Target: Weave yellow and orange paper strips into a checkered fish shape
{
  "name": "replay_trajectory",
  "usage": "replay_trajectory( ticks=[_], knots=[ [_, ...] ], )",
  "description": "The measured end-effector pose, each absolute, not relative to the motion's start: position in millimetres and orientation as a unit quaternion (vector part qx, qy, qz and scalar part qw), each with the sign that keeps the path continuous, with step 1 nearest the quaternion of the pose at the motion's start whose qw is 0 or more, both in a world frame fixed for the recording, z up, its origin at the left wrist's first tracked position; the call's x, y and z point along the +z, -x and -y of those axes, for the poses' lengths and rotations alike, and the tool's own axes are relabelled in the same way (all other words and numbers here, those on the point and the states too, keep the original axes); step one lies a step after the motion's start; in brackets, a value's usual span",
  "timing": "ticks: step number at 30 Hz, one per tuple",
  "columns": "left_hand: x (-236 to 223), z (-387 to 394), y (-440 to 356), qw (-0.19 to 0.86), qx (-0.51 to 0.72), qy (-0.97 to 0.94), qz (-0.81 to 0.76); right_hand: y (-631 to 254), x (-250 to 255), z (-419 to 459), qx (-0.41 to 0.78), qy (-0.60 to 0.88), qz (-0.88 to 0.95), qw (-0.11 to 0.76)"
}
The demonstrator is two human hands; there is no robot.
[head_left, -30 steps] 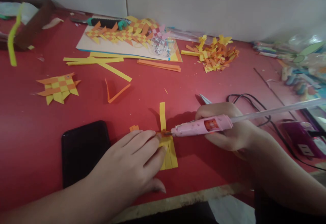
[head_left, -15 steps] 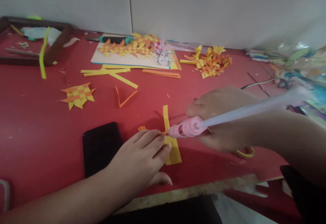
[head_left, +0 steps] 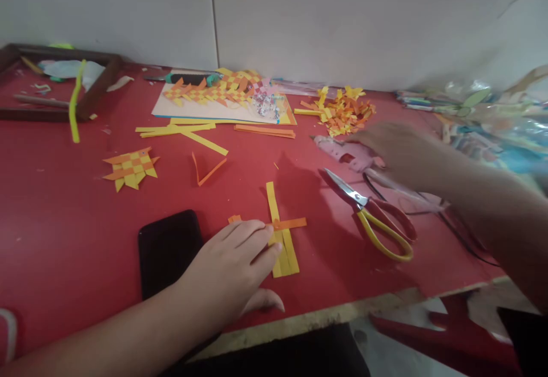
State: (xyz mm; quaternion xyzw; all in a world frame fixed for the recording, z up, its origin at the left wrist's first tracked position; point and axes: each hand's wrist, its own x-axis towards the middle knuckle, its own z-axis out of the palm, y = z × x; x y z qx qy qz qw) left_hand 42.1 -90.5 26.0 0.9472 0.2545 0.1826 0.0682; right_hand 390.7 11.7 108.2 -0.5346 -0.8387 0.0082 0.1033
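My left hand (head_left: 240, 263) lies on yellow paper strips (head_left: 286, 260), its fingers flat and its thumb apart. The fingertips press on an orange paper strip (head_left: 295, 224) that crosses the yellow ones; part of it is hidden under them. My right hand (head_left: 398, 154), blurred, is around a pink glue gun (head_left: 345, 153) low over the table at the right, with a glue stick (head_left: 406, 194) sticking out of its back. Scissors (head_left: 362, 200) with one yellow and one red handle lie open just in front of the gun.
A black phone (head_left: 169, 251) lies left of my left hand. Behind are a woven paper fish (head_left: 132, 168), loose yellow strips (head_left: 175, 130), a folded orange strip (head_left: 209, 172), a heap of paper scraps (head_left: 346, 111) and a wooden frame (head_left: 100, 77). A dark cord (head_left: 466, 245) runs along the right.
My right hand has carried the glue gun from the strips to the right and back, uncovering the scissors and the orange strip's right end. My left hand has stayed on the paper.
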Motion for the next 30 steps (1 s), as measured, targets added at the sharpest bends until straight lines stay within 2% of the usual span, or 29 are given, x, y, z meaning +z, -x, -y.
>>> replay_trajectory(
  ticks=[2,5,9,11,12,13,15,19,24,27,30],
  knots=[
    [25.8,90.4,-41.8,0.064,0.183,-0.948,-0.253,-403.6,91.0,-13.1,-0.020,0.507,0.861,-0.004],
    [26.6,89.6,-42.1,0.061,0.186,-0.949,-0.249,-415.4,72.8,-10.5,-0.021,0.506,0.861,-0.046],
    [28.0,89.7,-42.4,0.066,0.173,-0.950,-0.250,-411.3,76.1,-6.2,-0.026,0.521,0.852,-0.049],
    [28.1,90.2,-42.3,0.070,0.168,-0.950,-0.253,-392.5,85.3,-0.9,-0.057,0.545,0.837,-0.015],
    [28.0,90.4,-42.3,0.071,0.168,-0.950,-0.255,-378.4,89.1,3.1,-0.076,0.565,0.821,0.034],
    [27.8,90.5,-42.4,0.072,0.167,-0.950,-0.255,-362.0,91.5,7.9,-0.060,0.559,0.823,0.081],
    [27.2,90.3,-42.6,0.073,0.170,-0.950,-0.253,-326.4,90.4,18.2,0.057,0.553,0.817,0.151],
    [26.6,89.4,-43.7,0.071,0.193,-0.946,-0.250,-272.0,72.9,29.2,0.272,0.539,0.781,0.158],
    [27.5,89.4,-45.5,0.063,0.203,-0.944,-0.254,-254.8,62.4,25.4,0.476,0.545,0.670,0.166],
    [28.0,88.8,-46.0,0.057,0.207,-0.942,-0.257,-256.2,64.2,26.6,0.498,0.529,0.667,0.166],
    [28.3,87.9,-45.7,0.057,0.209,-0.943,-0.252,-259.3,67.7,32.2,0.423,0.530,0.718,0.158]
  ],
)
